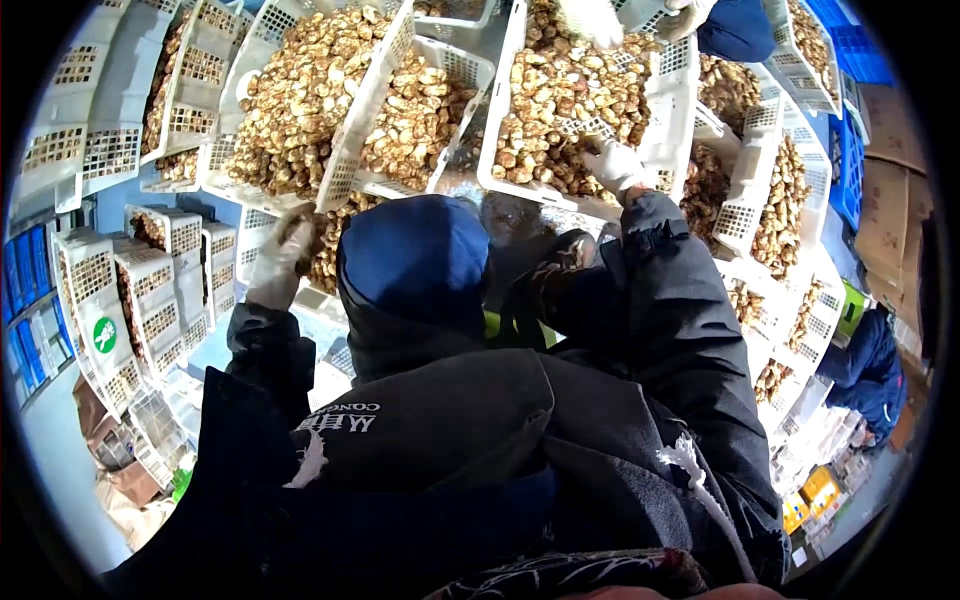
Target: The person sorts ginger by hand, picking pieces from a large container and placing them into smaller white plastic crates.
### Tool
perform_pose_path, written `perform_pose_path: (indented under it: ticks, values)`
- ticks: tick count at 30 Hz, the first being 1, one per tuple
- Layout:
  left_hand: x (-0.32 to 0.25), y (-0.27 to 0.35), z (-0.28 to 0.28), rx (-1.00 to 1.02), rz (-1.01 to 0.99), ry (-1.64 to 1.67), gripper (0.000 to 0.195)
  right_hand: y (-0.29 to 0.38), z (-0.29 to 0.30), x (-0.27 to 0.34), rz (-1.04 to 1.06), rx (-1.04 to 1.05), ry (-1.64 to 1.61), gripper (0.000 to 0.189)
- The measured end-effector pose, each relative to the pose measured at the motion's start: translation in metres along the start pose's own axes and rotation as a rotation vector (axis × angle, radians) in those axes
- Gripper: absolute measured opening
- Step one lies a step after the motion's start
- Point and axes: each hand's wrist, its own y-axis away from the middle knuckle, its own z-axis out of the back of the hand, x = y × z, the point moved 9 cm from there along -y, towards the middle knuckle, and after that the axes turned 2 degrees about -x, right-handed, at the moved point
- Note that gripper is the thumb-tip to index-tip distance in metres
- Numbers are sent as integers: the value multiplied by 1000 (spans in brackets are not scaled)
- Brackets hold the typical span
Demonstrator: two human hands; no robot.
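Observation:
My left hand [279, 259], in a pale glove, is at the left beside a crate of brown and cream mushroom-like pieces [327, 251]. Motion blur hides its fingers, and whether it holds a piece cannot be told. White-gloved, my right hand [616, 166] reaches into the near right part of a large white plastic crate [489, 154], at the pile of similar pieces [574, 90]. A small white perforated piece [585, 126] lies at its fingertips; whether it is gripped is unclear.
Another person's gloved hand [589, 22] is over the far end of the same crate. More filled crates [360, 112] stand left and right, with stacked crates [112, 322] further left. A person in dark blue [866, 375] is at the far right, below cardboard boxes [889, 217].

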Motion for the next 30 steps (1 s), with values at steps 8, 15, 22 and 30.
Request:
perform_pose_path:
  ticks: [8,15,22,30]
  values:
    - [-67,11,-16,92,-168,-376,45,-45,-63,0,-13,198,184,56]
    - [-169,-5,-197,487,-377,239,52,-38,-15,-2,-26,-58,230,54]
    - [-124,-48,-329,498,345,708,65,65,100,54,498,-231,-687,54]
    - [-136,-66,-306,535,-62,313,57,9,35,-5,6,-13,8,49]
